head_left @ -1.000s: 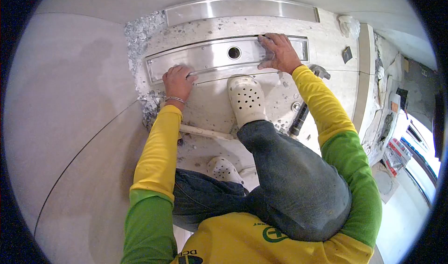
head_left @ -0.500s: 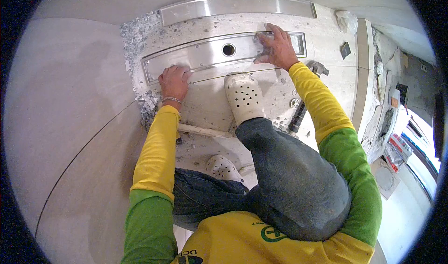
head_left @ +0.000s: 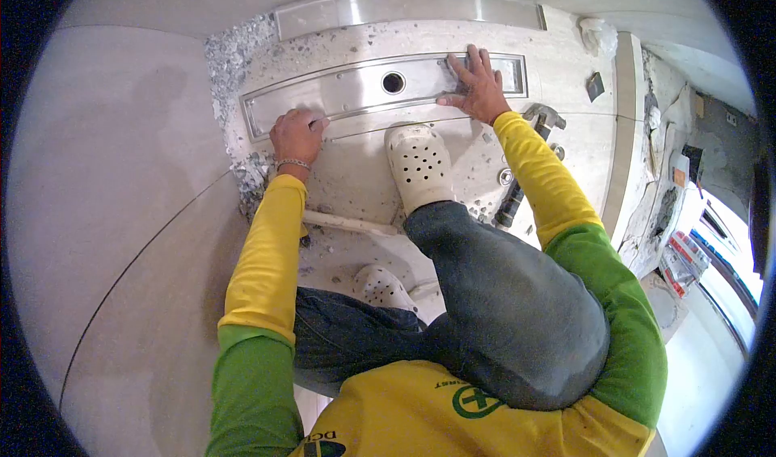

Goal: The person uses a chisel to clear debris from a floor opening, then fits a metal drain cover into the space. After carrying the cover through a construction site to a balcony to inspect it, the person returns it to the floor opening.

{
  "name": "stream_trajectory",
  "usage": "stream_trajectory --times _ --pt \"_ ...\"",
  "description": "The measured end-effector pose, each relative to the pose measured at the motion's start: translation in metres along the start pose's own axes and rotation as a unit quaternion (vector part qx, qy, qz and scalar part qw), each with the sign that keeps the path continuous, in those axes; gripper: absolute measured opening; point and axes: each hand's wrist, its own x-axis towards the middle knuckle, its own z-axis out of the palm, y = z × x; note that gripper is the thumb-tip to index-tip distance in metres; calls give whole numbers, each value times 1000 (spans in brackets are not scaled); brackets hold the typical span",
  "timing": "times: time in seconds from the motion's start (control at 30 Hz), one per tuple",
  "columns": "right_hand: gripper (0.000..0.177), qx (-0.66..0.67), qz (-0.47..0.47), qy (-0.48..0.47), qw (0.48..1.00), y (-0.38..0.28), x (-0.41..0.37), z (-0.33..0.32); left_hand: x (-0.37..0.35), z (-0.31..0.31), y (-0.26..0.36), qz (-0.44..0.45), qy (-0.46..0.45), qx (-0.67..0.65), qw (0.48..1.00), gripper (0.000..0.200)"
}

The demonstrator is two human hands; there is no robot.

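Pressing down flat, our right fingers (head_left: 471, 59) are spread wide across the right end of the steel drain channel (head_left: 347, 93), with nothing gripped, only the open right hand (head_left: 475, 87) laid on metal. Over on the other side our left fingers (head_left: 312, 122) are curled under, tips at the near rim of the channel close to its left end; we cannot tell whether they hook that rim or only lean on it. The left hand (head_left: 296, 135) shows its knuckles upward and a thin band at the wrist.

The channel lies lengthwise along the far part of the rough mortar bed (head_left: 364, 186), its round outlet hole (head_left: 394, 82) between our two hands. Beyond it, at the bed's far edge, lies a brushed steel cover strip (head_left: 404, 7). Our white clog (head_left: 420, 166) is planted on the bed just on the near side of the channel. A hammer (head_left: 525, 166) lies toward the right edge under our right sleeve, a small round metal fitting (head_left: 506, 177) beside it. Broken rubble (head_left: 234, 53) crowds the far left corner, and a white pipe (head_left: 347, 223) lies near the left edge.
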Motion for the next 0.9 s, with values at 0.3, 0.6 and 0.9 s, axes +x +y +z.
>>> stream_trajectory --times 0.3,0.6,0.9 --pt "96 -38 134 120 983 7 -10 8 9 -5 21 29 99 14 995 58" --pt "109 -63 251 124 958 15 0 29 45 28 36 -152 147 61 975 87" --pt "118 -82 258 100 957 17 8 33 55 36 51 -194 164 100 962 90"
